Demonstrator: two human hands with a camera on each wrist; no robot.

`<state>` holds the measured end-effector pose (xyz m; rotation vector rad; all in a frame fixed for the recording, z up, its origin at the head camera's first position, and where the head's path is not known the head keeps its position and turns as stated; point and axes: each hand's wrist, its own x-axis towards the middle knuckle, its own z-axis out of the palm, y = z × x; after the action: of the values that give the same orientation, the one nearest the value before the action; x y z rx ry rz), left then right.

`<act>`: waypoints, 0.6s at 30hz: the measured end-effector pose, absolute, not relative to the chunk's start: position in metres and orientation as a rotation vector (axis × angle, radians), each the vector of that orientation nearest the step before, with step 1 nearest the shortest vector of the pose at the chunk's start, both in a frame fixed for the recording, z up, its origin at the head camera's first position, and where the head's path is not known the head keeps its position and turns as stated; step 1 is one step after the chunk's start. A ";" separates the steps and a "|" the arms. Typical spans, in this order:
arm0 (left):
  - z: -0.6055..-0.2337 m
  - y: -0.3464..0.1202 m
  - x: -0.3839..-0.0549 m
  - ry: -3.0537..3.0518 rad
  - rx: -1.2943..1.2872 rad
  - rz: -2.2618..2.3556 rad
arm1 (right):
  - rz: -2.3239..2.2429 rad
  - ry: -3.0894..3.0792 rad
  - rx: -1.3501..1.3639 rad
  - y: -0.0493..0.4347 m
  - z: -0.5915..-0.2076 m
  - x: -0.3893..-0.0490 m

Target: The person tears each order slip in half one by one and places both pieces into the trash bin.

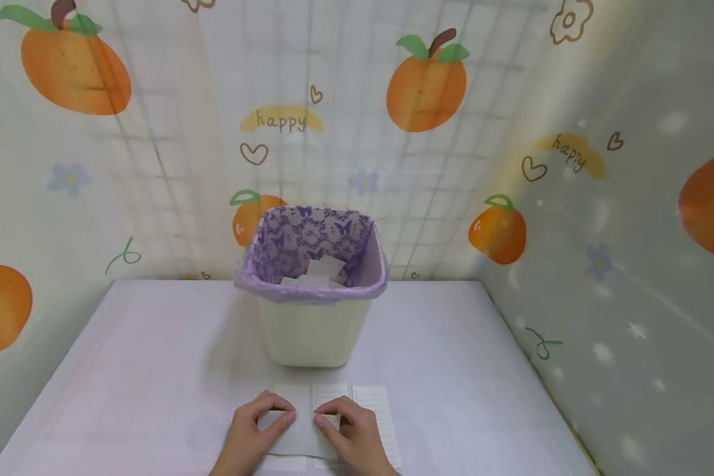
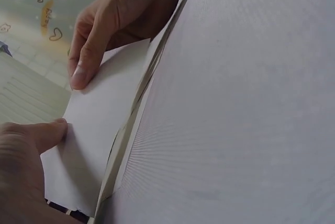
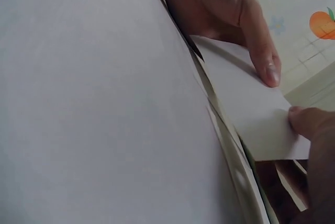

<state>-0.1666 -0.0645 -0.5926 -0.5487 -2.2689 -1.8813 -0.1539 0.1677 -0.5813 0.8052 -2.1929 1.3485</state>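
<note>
A small blank white sheet of paper (image 1: 300, 437) is held between both hands near the front of the table. My left hand (image 1: 251, 428) pinches its far edge with the thumb on top, a little left of the middle. Just to the right, my right hand (image 1: 358, 431) pinches the same edge, the thumbs a short gap apart. The left wrist view shows the paper (image 2: 112, 96) in one piece between the two thumbs. Beneath it lie lined paper sheets (image 1: 376, 411), partly hidden by the hands and the held sheet.
A cream waste bin (image 1: 312, 336) stands beyond the hands, lined with a purple patterned bag (image 1: 309, 231). Several white paper pieces (image 1: 324, 266) lie inside. The white-covered table (image 1: 452, 370) meets a curtain (image 1: 357, 79) printed with oranges at the back and right.
</note>
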 end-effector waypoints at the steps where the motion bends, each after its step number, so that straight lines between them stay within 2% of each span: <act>1: -0.593 -0.064 -0.166 -2.269 -0.548 -1.886 | 1.362 -2.199 0.801 0.168 -0.582 -0.153; 6: -0.597 -0.064 -0.164 -2.252 -0.562 -1.882 | 1.420 -2.202 0.816 0.167 -0.588 -0.152; 10: -0.600 -0.065 -0.165 -2.217 -0.671 -1.810 | 1.442 -2.175 0.868 0.166 -0.591 -0.151; 13: -0.599 -0.064 -0.168 -2.186 -0.770 -1.772 | 1.423 -2.171 0.880 0.166 -0.588 -0.152; 18: -0.599 -0.062 -0.169 -2.200 -0.794 -1.865 | 1.373 -2.191 0.924 0.168 -0.582 -0.154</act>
<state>-0.1692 -0.0617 -0.5986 -0.7941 -2.2001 -1.8651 -0.1539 0.1675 -0.5822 0.9244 -2.1912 1.3733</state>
